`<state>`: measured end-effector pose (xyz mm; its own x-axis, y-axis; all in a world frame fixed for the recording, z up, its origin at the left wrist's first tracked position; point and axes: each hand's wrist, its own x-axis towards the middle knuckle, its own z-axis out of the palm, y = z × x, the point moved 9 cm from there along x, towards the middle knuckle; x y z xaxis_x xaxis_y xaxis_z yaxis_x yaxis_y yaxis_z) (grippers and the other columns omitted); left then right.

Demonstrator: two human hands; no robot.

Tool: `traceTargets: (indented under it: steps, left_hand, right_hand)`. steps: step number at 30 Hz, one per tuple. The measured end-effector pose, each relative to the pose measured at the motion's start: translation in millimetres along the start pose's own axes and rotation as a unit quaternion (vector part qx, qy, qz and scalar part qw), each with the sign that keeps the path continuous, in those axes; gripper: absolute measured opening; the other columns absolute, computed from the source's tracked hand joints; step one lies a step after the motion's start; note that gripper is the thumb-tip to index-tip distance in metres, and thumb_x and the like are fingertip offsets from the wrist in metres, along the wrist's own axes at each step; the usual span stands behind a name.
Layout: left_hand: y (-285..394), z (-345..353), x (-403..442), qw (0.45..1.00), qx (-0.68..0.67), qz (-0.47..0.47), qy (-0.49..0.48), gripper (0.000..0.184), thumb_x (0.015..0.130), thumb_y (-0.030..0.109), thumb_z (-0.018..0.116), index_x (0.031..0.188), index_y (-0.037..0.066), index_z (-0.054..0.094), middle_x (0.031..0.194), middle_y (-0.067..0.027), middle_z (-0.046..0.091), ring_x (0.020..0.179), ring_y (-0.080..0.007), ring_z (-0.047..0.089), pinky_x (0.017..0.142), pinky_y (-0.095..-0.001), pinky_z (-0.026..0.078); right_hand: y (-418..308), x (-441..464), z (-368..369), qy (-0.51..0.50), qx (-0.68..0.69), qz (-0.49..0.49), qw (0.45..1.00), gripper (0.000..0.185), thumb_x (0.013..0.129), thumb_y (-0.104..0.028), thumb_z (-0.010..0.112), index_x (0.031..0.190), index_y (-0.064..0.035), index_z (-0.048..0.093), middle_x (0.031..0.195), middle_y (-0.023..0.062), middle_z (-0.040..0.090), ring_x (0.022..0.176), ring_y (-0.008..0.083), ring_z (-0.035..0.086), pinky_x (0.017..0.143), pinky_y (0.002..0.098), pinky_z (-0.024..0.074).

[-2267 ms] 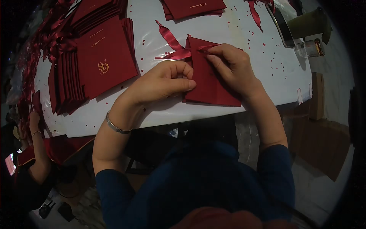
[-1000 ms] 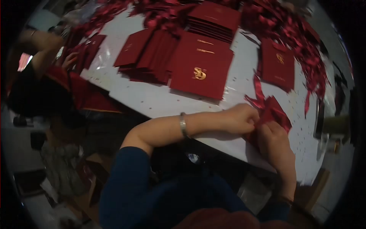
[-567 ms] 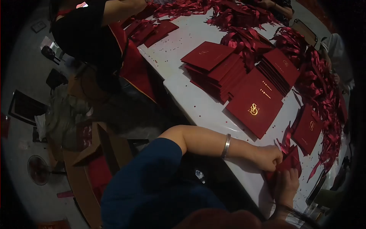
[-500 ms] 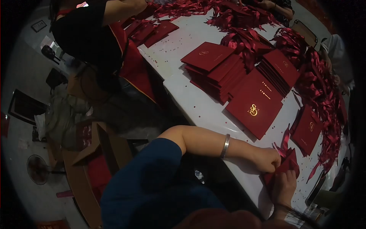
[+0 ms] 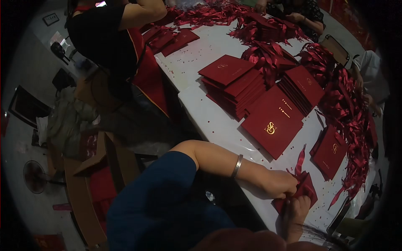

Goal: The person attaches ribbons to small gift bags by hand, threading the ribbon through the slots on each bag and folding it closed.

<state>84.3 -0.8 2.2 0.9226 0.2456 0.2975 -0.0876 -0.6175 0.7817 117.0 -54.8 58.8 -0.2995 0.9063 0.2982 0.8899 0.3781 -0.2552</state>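
Observation:
A dark red ribboned card [image 5: 307, 189] lies at the table's near right edge under both my hands. My left hand [image 5: 279, 184], with a silver bangle on its wrist, is closed at the card's upper left, its fingertips pinching at the ribbon side. Curled over the card's lower part, my right hand [image 5: 296, 211] presses and grips it close to the left fingertips. A loop of red ribbon [image 5: 300, 161] sticks up beyond the left hand. Exactly what each fingertip pinches is hidden.
Stacks of red cards with gold print [image 5: 272, 121] stand on the white table [image 5: 213, 121]. Another ribboned card pile [image 5: 329, 154] lies to the right, beside heaped red ribbons [image 5: 351, 125]. Other people are around the table. An open cardboard box [image 5: 86, 196] sits at left.
The view has shifted slightly, moving the near cards left and down in the picture. Both hands stay on the same card, their fingers a little differently placed.

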Motion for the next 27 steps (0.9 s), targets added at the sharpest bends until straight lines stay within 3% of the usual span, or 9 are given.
traceTargets:
  steps: [2, 7, 12, 15, 20, 22, 27]
  left_hand:
    - [4.1, -5.8, -0.9, 0.999, 0.034, 0.022, 0.029, 0.013, 0.071, 0.006, 0.066, 0.081, -0.001, 0.061, 0.082, -0.0158, 0.057, 0.079, -0.0338, 0.059, 0.07, -0.0429, 0.046]
    - [-0.6, 1.9, -0.3, 0.997, 0.077, 0.012, 0.0, 0.015, 0.07, 0.008, 0.067, 0.08, 0.001, 0.059, 0.083, -0.013, 0.056, 0.08, -0.0327, 0.059, 0.069, -0.0429, 0.047]
    - [-4.7, 1.2, 1.9, 0.998, 0.058, -0.011, 0.012, 0.012, 0.072, 0.01, 0.066, 0.078, 0.003, 0.06, 0.082, -0.0117, 0.057, 0.08, -0.0317, 0.059, 0.068, -0.0425, 0.047]
    - [-2.7, 0.7, 3.8, 0.999, 0.033, -0.006, 0.014, 0.011, 0.073, 0.011, 0.066, 0.076, 0.003, 0.059, 0.081, -0.0111, 0.056, 0.077, -0.0313, 0.059, 0.066, -0.0424, 0.047]
    - [7.6, 1.7, 1.0, 0.996, 0.076, 0.045, 0.031, 0.01, 0.073, 0.012, 0.066, 0.072, 0.005, 0.059, 0.078, -0.0102, 0.056, 0.072, -0.0299, 0.06, 0.062, -0.0417, 0.048]
    - [4.5, 5.5, 1.8, 0.994, 0.105, 0.036, -0.001, 0.009, 0.071, 0.012, 0.064, 0.072, 0.004, 0.063, 0.077, -0.0133, 0.06, 0.075, -0.0332, 0.062, 0.065, -0.0434, 0.049]
    - [18.2, -2.7, -2.6, 0.982, 0.171, 0.075, -0.012, 0.008, 0.072, 0.011, 0.061, 0.071, 0.003, 0.061, 0.075, -0.012, 0.058, 0.07, -0.0305, 0.062, 0.058, -0.0413, 0.049]
  right_hand:
    - [-2.6, 0.8, -6.7, 0.045, 0.014, 0.005, 0.999, 0.018, 0.067, 0.002, 0.063, 0.078, -0.0021, 0.049, 0.074, 0.0127, 0.048, 0.074, 0.0328, 0.047, 0.07, 0.0447, 0.039]
    - [11.0, -13.2, 16.3, 0.01, -0.055, -0.034, 0.998, 0.018, 0.065, 0.001, 0.063, 0.077, -0.0024, 0.05, 0.073, 0.0131, 0.048, 0.074, 0.033, 0.048, 0.073, 0.0456, 0.041]
    - [22.9, -21.0, 24.1, 0.009, -0.072, -0.06, 0.996, 0.018, 0.062, -0.002, 0.064, 0.074, -0.0026, 0.051, 0.073, 0.0129, 0.049, 0.074, 0.0334, 0.048, 0.076, 0.0465, 0.0432]
    - [25.1, -27.5, 14.2, 0.067, -0.048, -0.034, 0.996, 0.02, 0.061, -0.004, 0.067, 0.074, -0.0025, 0.052, 0.074, 0.0123, 0.05, 0.078, 0.034, 0.05, 0.08, 0.0476, 0.0441]
    - [22.1, -31.0, 14.2, 0.038, -0.086, -0.009, 0.996, 0.025, 0.063, -0.005, 0.071, 0.082, -0.003, 0.055, 0.087, 0.0135, 0.054, 0.092, 0.0353, 0.052, 0.093, 0.0546, 0.0385]
    - [19.3, -30.4, 14.4, 0.033, -0.089, 0.006, 0.995, 0.025, 0.064, -0.004, 0.071, 0.083, -0.0033, 0.055, 0.089, 0.0135, 0.054, 0.093, 0.0351, 0.052, 0.095, 0.0561, 0.0364]
    - [17.2, -27.4, 15.1, 0.036, -0.081, 0.017, 0.996, 0.024, 0.066, -0.003, 0.069, 0.085, -0.0037, 0.055, 0.091, 0.0135, 0.055, 0.094, 0.0349, 0.052, 0.098, 0.0581, 0.033]
